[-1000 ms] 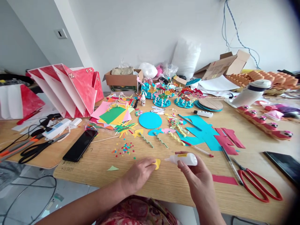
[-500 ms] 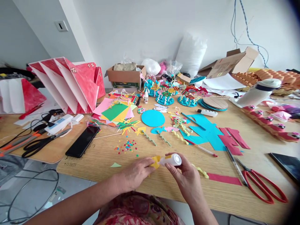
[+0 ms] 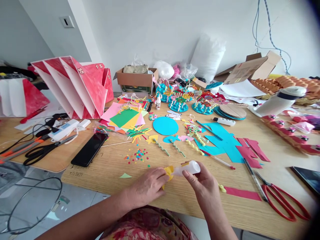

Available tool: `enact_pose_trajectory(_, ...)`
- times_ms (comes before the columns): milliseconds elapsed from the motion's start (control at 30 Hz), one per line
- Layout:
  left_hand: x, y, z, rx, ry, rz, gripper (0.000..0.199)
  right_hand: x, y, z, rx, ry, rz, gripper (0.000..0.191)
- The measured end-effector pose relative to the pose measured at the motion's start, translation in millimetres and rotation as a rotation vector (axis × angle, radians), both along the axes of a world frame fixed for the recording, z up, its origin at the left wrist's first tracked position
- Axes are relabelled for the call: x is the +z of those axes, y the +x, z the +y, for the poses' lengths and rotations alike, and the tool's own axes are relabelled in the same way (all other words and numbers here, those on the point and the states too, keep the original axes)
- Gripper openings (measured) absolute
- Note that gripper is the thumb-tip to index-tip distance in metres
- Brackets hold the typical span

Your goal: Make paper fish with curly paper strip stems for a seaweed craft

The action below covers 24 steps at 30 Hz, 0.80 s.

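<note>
A yellow paper cutout (image 3: 169, 171) is pinched in my left hand (image 3: 150, 186) close to the table's front edge. My right hand (image 3: 203, 183) grips a white glue bottle (image 3: 188, 168), tipped sideways with its nozzle end at the cutout; whether the tip touches the paper I cannot tell. Partly behind my right wrist, a yellow wavy strip (image 3: 222, 188) lies at the end of a dark red paper strip (image 3: 242, 193). Beyond my hands are small coloured paper dots (image 3: 139, 155), green wavy strips (image 3: 162, 147) and a blue paper disc (image 3: 165, 125).
Red-handled scissors (image 3: 282, 200) and a pen (image 3: 255, 178) lie at the right. A black phone (image 3: 89, 150) and black scissors (image 3: 47, 148) are at the left. Blue paper scraps (image 3: 226, 140), stacked coloured sheets (image 3: 125, 117) and finished blue-based crafts (image 3: 178, 106) sit farther back.
The glue bottle has tilted and shifted slightly right in my right hand. The yellow cutout looks turned in my left fingers. The whole view has shifted a little.
</note>
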<state>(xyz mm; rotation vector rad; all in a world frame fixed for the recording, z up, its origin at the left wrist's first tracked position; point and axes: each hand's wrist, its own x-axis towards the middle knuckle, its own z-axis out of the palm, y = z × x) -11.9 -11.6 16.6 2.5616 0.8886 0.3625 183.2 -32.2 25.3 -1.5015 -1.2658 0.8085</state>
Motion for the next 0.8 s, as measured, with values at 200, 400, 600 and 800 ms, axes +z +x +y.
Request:
enact_pose_trajectory(200, 4.4, -9, -9, -0.039, -0.041, 0.013, 0.066, -2.5, 11, 0, -0.148, 0.012, 0.368, 0.031)
enact_pose_trajectory(400, -4.4, -21, -19, -0.086, 0.025, 0.059, 0.084, -6.1, 16, -2, -0.162, 0.02, 0.391, 0.029)
enact_pose_trajectory(600, -13.8, -14, -29, -0.049, 0.117, 0.067, 0.057, -6.4, 15, -2, -0.153, 0.028, 0.42, 0.026)
enact_pose_trajectory(800, -23.3, -17, -37, -0.109, 0.159, -0.127, 0.014, -8.7, 17, -3, -0.181, 0.018, 0.41, 0.03)
